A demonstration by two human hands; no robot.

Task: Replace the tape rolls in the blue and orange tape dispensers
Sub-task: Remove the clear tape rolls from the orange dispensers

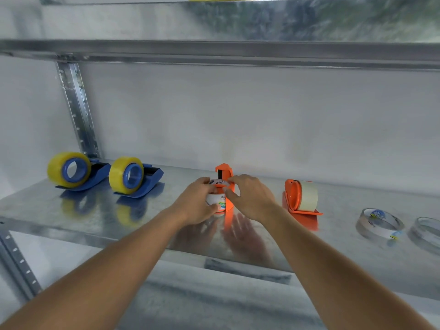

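Orange dispenser (225, 173) sits mid-shelf, near the back edge; our left hand (198, 203) has its grip wrapped around a white printed roll (215, 201) against it. Right hand (250, 196) touches the roll's top, fingers (232, 181) curled, grasping nothing we can tell. Two blue dispensers (142, 178) with yellow rolls (120, 175) at the shelf's (71, 217) back left. Second orange dispenser (301, 198) and two clear rolls (379, 222) toward the right edge.

Far-right clear roll (427, 232) cut off; orange dispenser (225, 171) largely hidden, perhaps roll-loaded
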